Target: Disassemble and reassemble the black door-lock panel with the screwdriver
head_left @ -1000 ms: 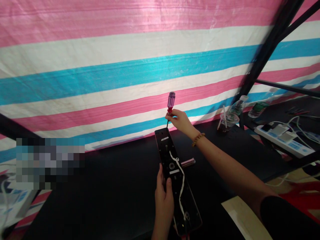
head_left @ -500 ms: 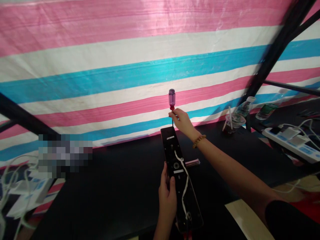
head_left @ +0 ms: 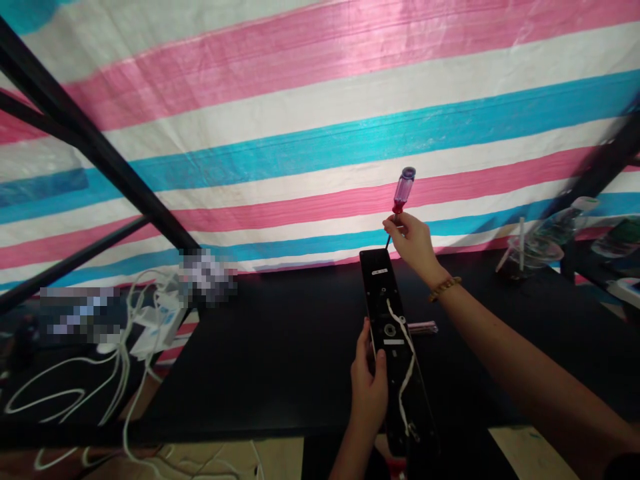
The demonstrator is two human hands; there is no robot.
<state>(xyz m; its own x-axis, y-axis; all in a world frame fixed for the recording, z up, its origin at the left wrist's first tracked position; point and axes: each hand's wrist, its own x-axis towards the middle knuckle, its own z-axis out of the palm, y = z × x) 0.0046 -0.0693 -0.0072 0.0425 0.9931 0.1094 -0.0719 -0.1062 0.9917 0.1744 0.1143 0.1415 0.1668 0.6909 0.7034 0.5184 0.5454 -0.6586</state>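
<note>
My right hand [head_left: 413, 243] pinches the shaft of a screwdriver [head_left: 404, 190] just below its clear purple-red handle. The screwdriver leans slightly, its tip down by the far end of a long black panel [head_left: 376, 262]; whether the tip touches a screw is too small to tell. Fingers of my left hand [head_left: 370, 383] grip the panel's left edge, thumb on top. Along the panel's face runs a white wrapped cable [head_left: 409, 373], beside small screws, a round fitting and white labels. A thin pinkish bundle [head_left: 424, 327] lies on the table, partly behind the panel.
The black table [head_left: 265, 353] backs onto a striped plastic sheet [head_left: 300, 153]. At right stand a plastic cup [head_left: 525, 257] and a clear bottle [head_left: 567, 220]. White cables [head_left: 120, 360] and a power strip [head_left: 159, 323] lie at left, near a black metal frame post [head_left: 110, 160].
The view has swung left, so everything sits further right in it. The screwdriver has gone from upright to slightly tilted, handle to the right. Both hands keep their holds.
</note>
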